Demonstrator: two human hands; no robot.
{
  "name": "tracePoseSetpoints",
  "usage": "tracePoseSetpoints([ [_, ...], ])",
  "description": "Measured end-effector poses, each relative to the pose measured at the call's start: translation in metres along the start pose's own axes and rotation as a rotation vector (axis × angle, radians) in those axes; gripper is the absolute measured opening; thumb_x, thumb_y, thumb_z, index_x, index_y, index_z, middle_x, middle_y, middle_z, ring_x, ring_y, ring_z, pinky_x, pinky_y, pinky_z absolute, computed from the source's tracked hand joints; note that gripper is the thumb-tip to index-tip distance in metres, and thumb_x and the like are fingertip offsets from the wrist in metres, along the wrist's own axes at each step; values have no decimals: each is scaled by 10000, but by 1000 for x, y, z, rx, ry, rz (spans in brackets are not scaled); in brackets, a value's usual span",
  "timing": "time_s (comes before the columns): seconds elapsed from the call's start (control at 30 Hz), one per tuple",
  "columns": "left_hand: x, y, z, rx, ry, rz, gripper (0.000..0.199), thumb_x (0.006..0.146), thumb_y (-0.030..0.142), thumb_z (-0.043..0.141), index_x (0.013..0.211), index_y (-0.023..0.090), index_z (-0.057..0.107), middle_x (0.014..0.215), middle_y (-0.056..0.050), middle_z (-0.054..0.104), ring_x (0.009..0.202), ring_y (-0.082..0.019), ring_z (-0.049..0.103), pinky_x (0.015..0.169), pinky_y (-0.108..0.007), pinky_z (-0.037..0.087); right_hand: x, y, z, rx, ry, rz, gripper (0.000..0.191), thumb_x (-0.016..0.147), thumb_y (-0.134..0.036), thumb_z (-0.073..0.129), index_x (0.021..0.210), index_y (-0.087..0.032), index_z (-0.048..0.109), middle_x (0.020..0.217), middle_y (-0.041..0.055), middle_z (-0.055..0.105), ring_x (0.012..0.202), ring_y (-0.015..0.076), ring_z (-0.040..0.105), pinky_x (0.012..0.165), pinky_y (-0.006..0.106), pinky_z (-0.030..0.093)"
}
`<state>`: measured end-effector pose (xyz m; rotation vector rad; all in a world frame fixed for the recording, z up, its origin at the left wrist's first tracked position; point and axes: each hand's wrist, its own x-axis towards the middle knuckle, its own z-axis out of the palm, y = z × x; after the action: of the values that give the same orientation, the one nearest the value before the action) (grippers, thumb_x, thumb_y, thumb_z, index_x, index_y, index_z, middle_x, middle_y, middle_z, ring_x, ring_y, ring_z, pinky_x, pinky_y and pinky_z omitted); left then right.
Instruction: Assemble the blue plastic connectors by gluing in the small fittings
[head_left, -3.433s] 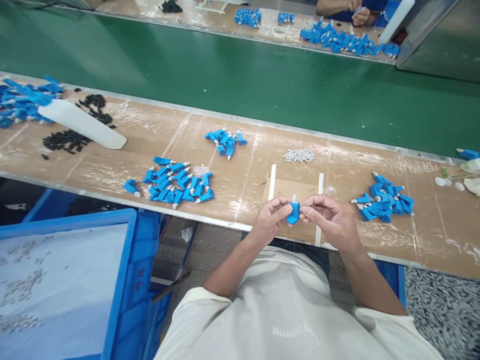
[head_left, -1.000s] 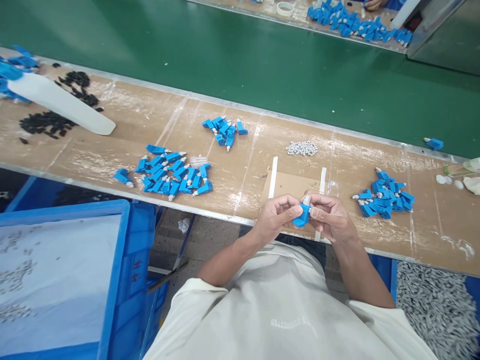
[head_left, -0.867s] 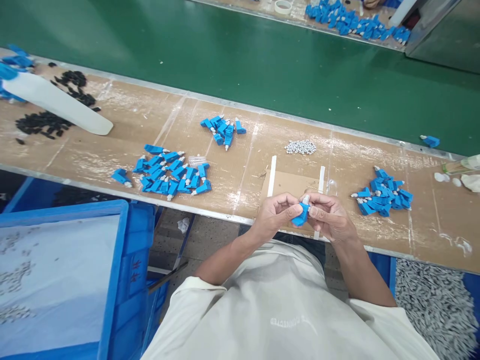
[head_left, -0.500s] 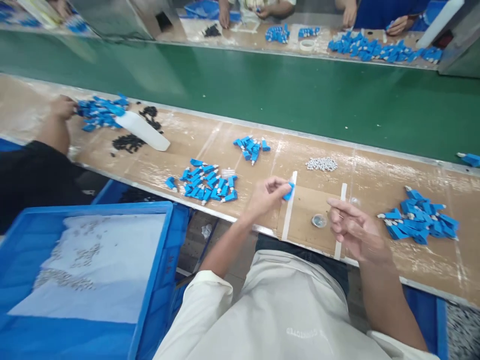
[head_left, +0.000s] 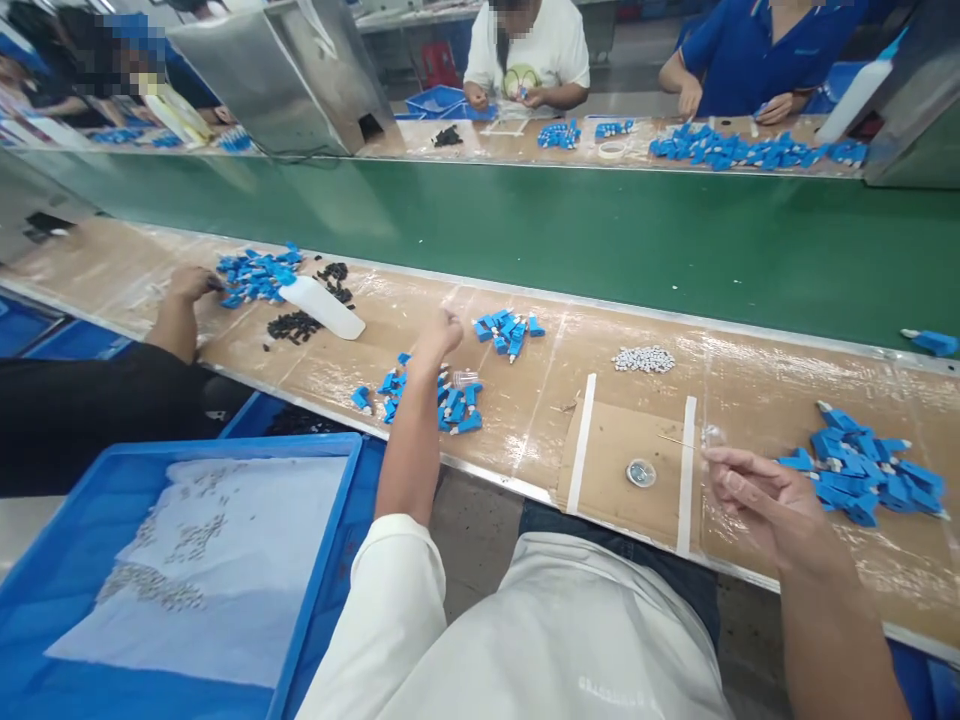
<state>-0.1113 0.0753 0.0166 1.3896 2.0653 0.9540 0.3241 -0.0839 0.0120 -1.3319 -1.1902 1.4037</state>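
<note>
My right hand [head_left: 754, 490] pinches a thin stick [head_left: 679, 440], whose tip points left above a cardboard pad [head_left: 611, 450]. On the pad lies a small round dish [head_left: 641, 473], apart from the stick. My left hand [head_left: 444, 332] reaches over the table between a larger group of blue plastic parts with white tips [head_left: 454, 405] and a smaller group of the same parts [head_left: 504, 328]. Its fingers look curled but are blurred, and whether anything is in them is hidden. Small whitish beads [head_left: 643, 359] lie in a heap behind the pad.
Another pile of blue parts [head_left: 874, 470] lies at the right. To the left are a white bottle [head_left: 326, 308], black pieces [head_left: 294, 327] and a co-worker's hand [head_left: 193, 283]. A blue crate [head_left: 349, 510] stands below the table edge. A green strip [head_left: 525, 225] separates the far bench.
My left hand has moved left and away from the pad, where it held a blue part. My right hand has drawn back slightly to the right with the stick. The view has tilted up.
</note>
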Motion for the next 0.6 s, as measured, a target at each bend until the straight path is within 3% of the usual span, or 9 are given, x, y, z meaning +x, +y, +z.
tracePoseSetpoints([
  [0.07, -18, 10, -8, -60, -65, 5, 165, 892, 228, 614, 778, 116, 653, 611, 37, 606, 763, -170, 636, 831, -320, 507, 0, -4, -13, -103, 108, -46, 428, 678, -583, 863, 899, -221, 810, 662, 41, 644, 543, 143, 536, 451, 261, 451],
  [0.13, -42, 18, -13, -152, -125, 23, 257, 933, 343, 580, 984, 115, 686, 745, 30, 699, 823, -160, 678, 898, -350, 539, 1, -10, -20, -233, 172, -74, 400, 697, -551, 845, 896, -206, 809, 740, 61, 712, 593, 159, 584, 499, 270, 477],
  [0.23, -83, 23, -7, -284, -208, 76, 341, 823, 523, 727, 1030, 251, 744, 883, 28, 790, 882, -218, 721, 935, -445, 565, 11, -18, -29, -390, 185, -68, 376, 740, -511, 777, 908, -176, 805, 774, 60, 746, 613, 159, 601, 559, 284, 493],
  [0.3, -115, 23, 8, -360, -297, 123, 353, 799, 582, 739, 999, 292, 763, 889, 20, 802, 849, -245, 730, 891, -470, 582, 18, -22, -35, -491, 216, -108, 357, 771, -481, 731, 922, -166, 801, 814, 60, 761, 645, 160, 616, 605, 293, 502],
  [0.4, -162, 22, 44, -489, -441, 110, 452, 733, 618, 780, 895, 196, 777, 743, -49, 767, 664, -218, 697, 692, -377, 595, 21, -27, -40, -611, 196, -147, 339, 806, -466, 692, 936, -172, 799, 842, 55, 768, 677, 166, 631, 648, 303, 507],
  [0.5, -191, 14, 83, -632, -354, 16, 465, 776, 612, 749, 905, 166, 765, 685, -38, 722, 619, -166, 657, 614, -292, 551, 17, -26, -45, -672, 103, -130, 355, 846, -495, 656, 948, -186, 798, 862, 59, 779, 702, 185, 655, 659, 312, 505],
  [0.6, -200, 1, 107, -682, -266, -120, 496, 742, 636, 763, 887, 162, 743, 670, -25, 701, 603, -139, 636, 574, -253, 522, 18, -18, -47, -759, 31, -113, 343, 882, -475, 620, 974, -192, 790, 909, 72, 791, 717, 200, 669, 653, 316, 496],
])
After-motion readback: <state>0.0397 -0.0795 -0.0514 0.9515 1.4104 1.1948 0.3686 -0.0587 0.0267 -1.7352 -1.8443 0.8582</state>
